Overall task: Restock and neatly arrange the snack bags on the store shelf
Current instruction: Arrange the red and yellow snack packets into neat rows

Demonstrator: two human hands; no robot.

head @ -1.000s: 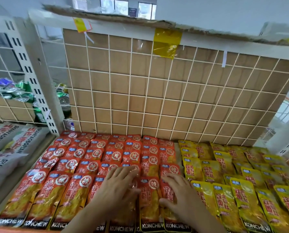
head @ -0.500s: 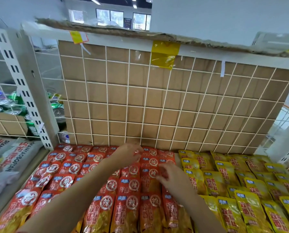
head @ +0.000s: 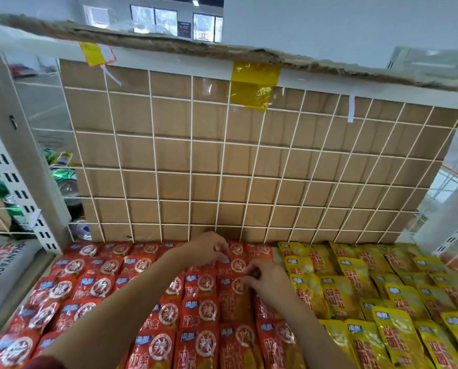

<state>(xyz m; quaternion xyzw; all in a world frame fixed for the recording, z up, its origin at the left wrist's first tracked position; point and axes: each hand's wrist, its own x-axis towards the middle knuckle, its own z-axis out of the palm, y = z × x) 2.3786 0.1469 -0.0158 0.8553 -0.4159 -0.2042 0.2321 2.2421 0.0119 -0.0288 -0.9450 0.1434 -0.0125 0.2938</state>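
Both hands moved from the front rows to the back of the red block over the last second, and the camera tilted up with them.

Head view: left hand (head: pixel 209 249) sat at the rearmost row, just under the back grid (head: pixel 222 169), fingers curled and apparently pinching a bag's top edge. Right hand (head: pixel 265 279) was one row nearer and just beside it, with thumb and fingertips pinched on another bag's top.

Red bags (head: pixel 158 347) lay flat in overlapping rows on the left part of the shelf (head: pixel 43 270). Yellow bags (head: pixel 355 288) did the same on the right, with a narrow gap between the blocks.

Step, my read: squaring up the rear rows, restock mostly done. Next move likely called for small tugs to line the tops up with neighbours without dragging the overlapped bags.

Bags looked glossy and flat, each with a round white seal print. Probably slippery and easy to shift.
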